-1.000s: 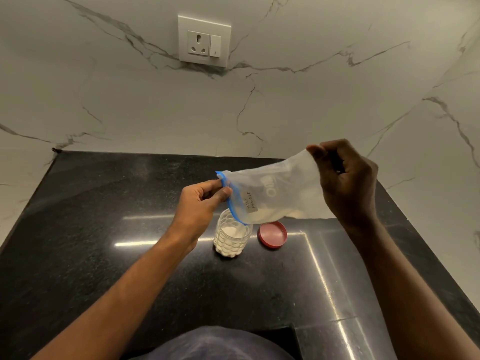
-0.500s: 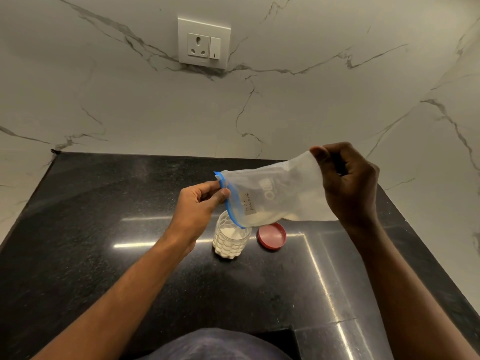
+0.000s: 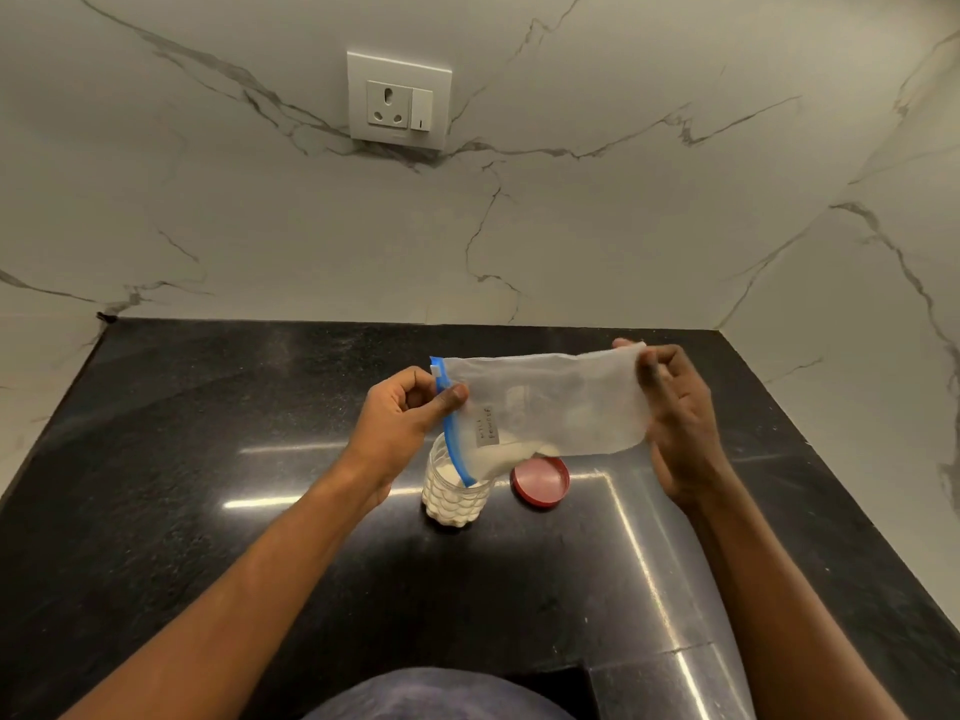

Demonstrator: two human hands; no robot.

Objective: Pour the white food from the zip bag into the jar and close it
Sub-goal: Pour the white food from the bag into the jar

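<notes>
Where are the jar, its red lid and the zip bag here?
jar (image 3: 453, 504): head view, on its bumpy side wall.
red lid (image 3: 540, 480): head view, on its middle.
zip bag (image 3: 550, 402): head view, on its clear middle panel.

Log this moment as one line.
step: pouring; clear dimpled plastic jar: open, white powder inside; left hand: pinches blue mouth of clear zip bag at jar; right hand: holds bag bottom; red round lid: beside jar

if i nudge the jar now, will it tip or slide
Probably won't tip: the jar looks squat and mostly full. It may skid on the glossy counter. The bag mouth sits at its rim, so pushing might spill.
</notes>
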